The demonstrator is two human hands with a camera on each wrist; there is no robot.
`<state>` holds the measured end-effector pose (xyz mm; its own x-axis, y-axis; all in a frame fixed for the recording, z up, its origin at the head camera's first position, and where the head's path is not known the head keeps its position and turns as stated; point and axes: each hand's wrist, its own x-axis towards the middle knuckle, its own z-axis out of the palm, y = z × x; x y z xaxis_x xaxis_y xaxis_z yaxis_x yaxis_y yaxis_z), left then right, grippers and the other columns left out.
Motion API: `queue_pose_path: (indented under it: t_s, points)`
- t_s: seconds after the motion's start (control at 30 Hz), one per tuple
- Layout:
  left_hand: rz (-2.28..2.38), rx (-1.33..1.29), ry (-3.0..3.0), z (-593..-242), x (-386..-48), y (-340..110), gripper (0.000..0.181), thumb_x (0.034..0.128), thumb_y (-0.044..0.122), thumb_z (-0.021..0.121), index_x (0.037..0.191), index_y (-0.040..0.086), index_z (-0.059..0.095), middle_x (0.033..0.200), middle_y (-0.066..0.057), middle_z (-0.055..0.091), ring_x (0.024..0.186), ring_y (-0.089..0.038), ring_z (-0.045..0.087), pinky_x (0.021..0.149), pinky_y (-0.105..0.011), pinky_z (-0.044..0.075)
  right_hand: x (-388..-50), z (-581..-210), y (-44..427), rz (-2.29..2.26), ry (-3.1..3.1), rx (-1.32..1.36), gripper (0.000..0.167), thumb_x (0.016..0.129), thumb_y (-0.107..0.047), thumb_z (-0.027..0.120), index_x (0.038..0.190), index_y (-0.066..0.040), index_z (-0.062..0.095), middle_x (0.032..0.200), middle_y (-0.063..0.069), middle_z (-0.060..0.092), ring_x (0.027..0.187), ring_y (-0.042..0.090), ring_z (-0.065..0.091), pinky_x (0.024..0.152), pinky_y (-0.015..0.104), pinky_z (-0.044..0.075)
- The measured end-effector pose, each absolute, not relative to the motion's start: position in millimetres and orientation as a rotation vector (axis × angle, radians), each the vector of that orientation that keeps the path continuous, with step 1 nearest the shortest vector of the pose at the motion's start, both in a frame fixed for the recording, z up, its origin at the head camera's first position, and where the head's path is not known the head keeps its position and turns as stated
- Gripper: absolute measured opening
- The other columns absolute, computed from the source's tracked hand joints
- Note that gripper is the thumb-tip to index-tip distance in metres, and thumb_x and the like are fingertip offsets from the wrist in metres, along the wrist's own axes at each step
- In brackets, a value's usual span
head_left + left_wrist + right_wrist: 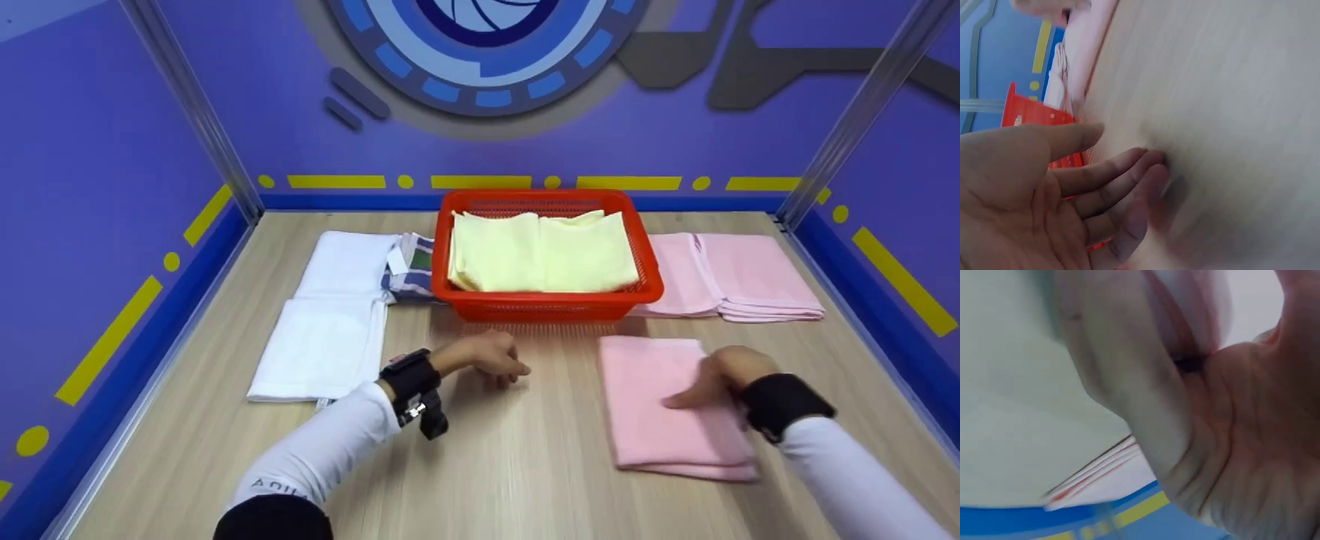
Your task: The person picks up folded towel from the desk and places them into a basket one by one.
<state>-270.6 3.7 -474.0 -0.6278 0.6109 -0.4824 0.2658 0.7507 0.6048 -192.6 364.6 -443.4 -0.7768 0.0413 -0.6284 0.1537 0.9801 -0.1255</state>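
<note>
A folded pink cloth [667, 420] lies on the table at the right front. My right hand [724, 379] grips its right side, thumb on top and fingers round the edge; in the right wrist view the curled fingers [1129, 365] hold the cloth's folded edge. My left hand [491, 356] is over the table in front of the red basket [540, 306], holding nothing. The left wrist view shows that hand [1078, 191] palm toward the camera, fingers loosely bent.
Yellow folded cloths [540, 251] fill the basket. White folded cloths [322, 345] and a striped cloth [416, 262] are left of it, and folded pink cloths [757, 274] lie right of it. Purple panels [97, 150] enclose the table.
</note>
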Motion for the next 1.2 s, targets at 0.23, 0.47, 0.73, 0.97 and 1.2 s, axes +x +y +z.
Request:
queue_pose_path:
  t_s: [0.23,0.47,0.73,0.97,1.2]
  points:
    - [0.776,0.433,2.432,-475,-263,16,0.045,0.0974,0.041,0.066,0.066,0.008,0.062,0.082,-0.019,0.076,0.065,-0.026,0.070,0.066,-0.039,0.062,-219,-468,284,-0.622,2.537,-0.079,0.046,0.097,-0.047,0.062,0.088,-0.002,0.061,0.069,0.002,0.053,0.059,0.013,0.052,0.056,0.026,0.044]
    - [0.941,0.204,2.509,-481,-268,8,0.032,0.0827,0.026,0.082,0.071,0.014,0.054,0.061,-0.003,0.061,0.055,-0.016,0.061,0.047,-0.023,0.044,-220,-479,268,-0.891,2.657,-0.074,0.037,0.086,-0.030,0.078,0.098,0.001,0.062,0.072,0.002,0.046,0.064,0.016,0.046,0.057,0.027,0.037]
    - [1.505,-0.034,2.053,-484,-260,14,0.017,0.0846,0.005,0.072,0.078,0.010,0.057,0.066,0.000,0.057,0.056,-0.011,0.056,0.053,-0.023,0.050,-217,-478,268,-1.340,2.513,0.040,0.050,0.090,-0.015,0.074,0.125,0.011,0.049,0.109,0.019,0.059,0.086,0.019,0.059,0.070,0.026,0.052]
    - [1.440,0.242,2.013,-451,-246,-2,0.033,0.0908,0.006,0.062,0.122,-0.002,0.059,0.088,-0.005,0.063,0.070,-0.015,0.062,0.056,-0.026,0.054,-204,-437,275,-1.363,2.345,0.062,0.057,0.092,-0.020,0.076,0.127,0.004,0.037,0.124,0.028,0.057,0.079,0.016,0.066,0.064,0.035,0.062]
    - [1.561,0.370,1.861,-391,-272,-13,0.057,0.1024,0.015,0.061,0.155,0.016,0.041,0.121,-0.014,0.068,0.093,-0.021,0.069,0.075,-0.035,0.062,-222,-379,290,-1.482,2.326,-0.031,0.064,0.096,-0.018,0.072,0.138,0.004,0.030,0.102,0.008,0.064,0.078,0.012,0.065,0.070,0.032,0.062]
